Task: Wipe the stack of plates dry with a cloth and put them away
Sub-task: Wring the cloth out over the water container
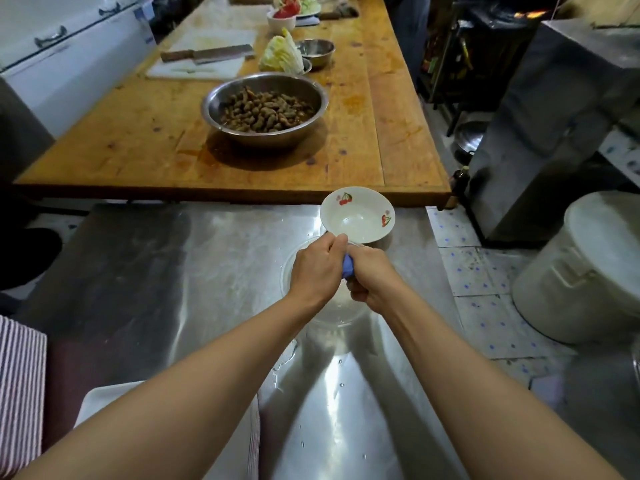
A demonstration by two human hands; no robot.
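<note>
My left hand [317,268] and my right hand [370,277] are pressed together over a clear bowl [332,313] on the steel counter [207,258]. Both grip a small blue cloth [347,266], of which only a bit shows between them. Just beyond my hands stands a white bowl-shaped plate with cherry prints [358,214], tilted toward me, its inside looking wet. Whether a hand touches its rim I cannot tell.
Beyond the counter is a wooden table [398,133] with a steel bowl of brown food [265,107], a cleaver on a white board [207,56] and cabbage [282,53]. A white tray [100,400] lies near left. A large lidded pot [588,268] stands on the floor, right.
</note>
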